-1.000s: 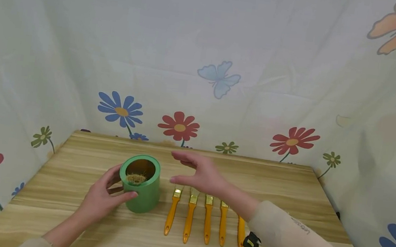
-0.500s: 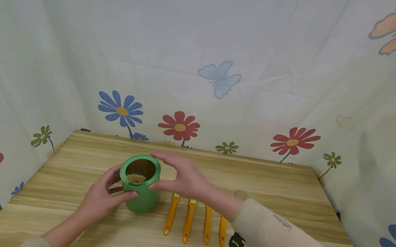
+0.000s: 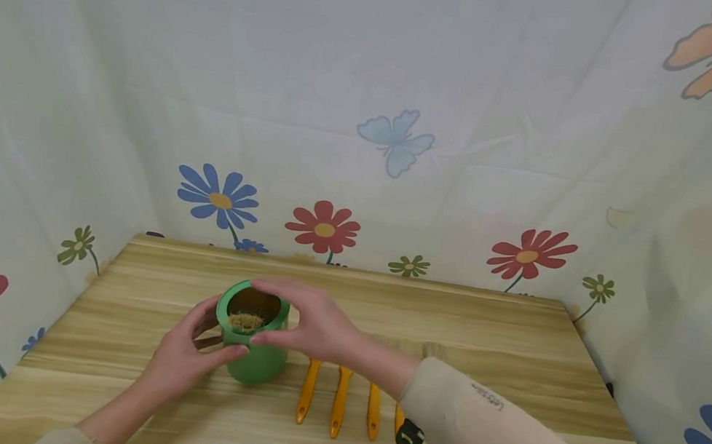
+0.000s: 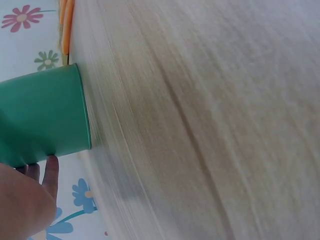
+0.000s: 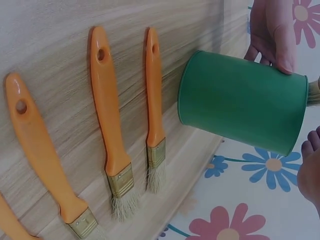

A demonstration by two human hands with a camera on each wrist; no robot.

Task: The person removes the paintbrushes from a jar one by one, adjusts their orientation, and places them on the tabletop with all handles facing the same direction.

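Note:
A green can point(image 3: 257, 363) stands upright on the wooden table, with a clump of straw-coloured bristles point(image 3: 245, 322) inside it. In the right wrist view, bristle tips point(image 5: 313, 94) show just past the rim. My left hand point(image 3: 186, 349) holds the can from its left side, thumb across the front and fingers behind. My right hand point(image 3: 311, 323) is spread at the can's right rim, fingers reaching over the opening and thumb by the front edge. Beside the can lie several paintbrushes point(image 3: 338, 407) with orange handles; my right forearm covers parts of them.
The wooden table point(image 3: 193, 266) ends at the back against a hanging cloth point(image 3: 313, 136) printed with flowers and butterflies. A small black device point(image 3: 409, 437) sits under my right sleeve. The brushes lie roughly side by side, bristles pointing away from me.
My right hand has moved left from above the brush heads to the can's rim, its fingers now over the opening. My left hand and the can have stayed in place.

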